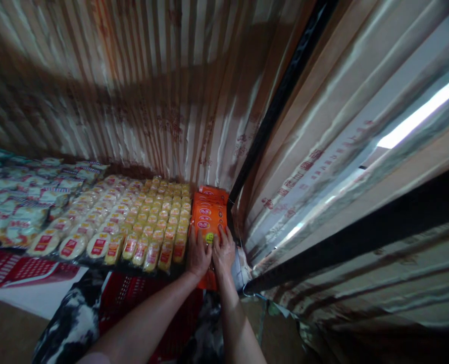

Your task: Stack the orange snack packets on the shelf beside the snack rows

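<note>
Orange packets: shiny orange rectangular plastic packets w/ white-&-purple oval logos [209, 208], stacked overlapping at R end of a row of packaged food, tucked by the corner where the wall sheeting meets a pole.
L hand: bare left hand [199, 257], palm down on near L part of the stack, fingers pointing fwd.
R hand: bare right hand [224, 253], just beside it, on near R part, fingers fwd & a bit spread. Both hands touch packets; can't tell if they grip or only press.
Next L: small yellow clear-wrapped cakes w/ red labels [158, 217], in close rows.
Further L: round whitish wrapped cakes w/ red labels [95, 225], then puffy white-&-blue plastic bags [27, 202].
Below: red perforated plastic baskets [128, 290]; black-&-white patterned trouser leg [72, 316].
Behind: pleated beige-brown sheeting w/ red print [141, 106].
R side: slanted black pole [281, 93]; bright gap [423, 111] in the sheeting.
</note>
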The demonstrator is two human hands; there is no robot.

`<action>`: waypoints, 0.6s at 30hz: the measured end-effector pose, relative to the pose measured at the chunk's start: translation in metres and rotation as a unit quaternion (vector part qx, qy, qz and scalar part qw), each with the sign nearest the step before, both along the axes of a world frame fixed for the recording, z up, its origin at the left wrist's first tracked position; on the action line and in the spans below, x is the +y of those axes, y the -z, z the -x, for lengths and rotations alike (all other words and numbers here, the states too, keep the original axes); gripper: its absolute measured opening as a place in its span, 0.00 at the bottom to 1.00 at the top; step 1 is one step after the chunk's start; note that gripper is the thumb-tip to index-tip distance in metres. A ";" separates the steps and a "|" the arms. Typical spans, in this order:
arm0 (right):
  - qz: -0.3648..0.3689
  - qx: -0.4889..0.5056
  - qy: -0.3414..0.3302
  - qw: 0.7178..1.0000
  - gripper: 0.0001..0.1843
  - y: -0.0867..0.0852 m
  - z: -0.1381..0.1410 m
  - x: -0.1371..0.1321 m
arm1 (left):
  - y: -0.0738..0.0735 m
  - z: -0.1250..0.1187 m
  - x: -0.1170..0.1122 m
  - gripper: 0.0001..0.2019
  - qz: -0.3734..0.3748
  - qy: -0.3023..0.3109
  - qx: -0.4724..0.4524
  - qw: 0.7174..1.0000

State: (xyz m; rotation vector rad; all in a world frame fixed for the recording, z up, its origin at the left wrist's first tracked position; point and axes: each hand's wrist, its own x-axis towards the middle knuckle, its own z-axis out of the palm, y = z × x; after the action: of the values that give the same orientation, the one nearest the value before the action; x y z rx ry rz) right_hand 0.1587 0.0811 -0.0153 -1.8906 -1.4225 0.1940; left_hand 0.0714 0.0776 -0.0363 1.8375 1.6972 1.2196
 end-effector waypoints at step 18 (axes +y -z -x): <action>-0.015 -0.007 0.013 1.000 0.27 0.010 -0.002 0.006 | -0.006 0.013 -0.049 0.27 -0.021 0.065 0.159 0.985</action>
State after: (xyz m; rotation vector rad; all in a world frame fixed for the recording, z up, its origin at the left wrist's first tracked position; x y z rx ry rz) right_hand 0.1608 0.0868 -0.0251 -1.8883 -1.4020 0.1463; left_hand 0.0579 0.0289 -0.0306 2.2276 1.6841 0.9545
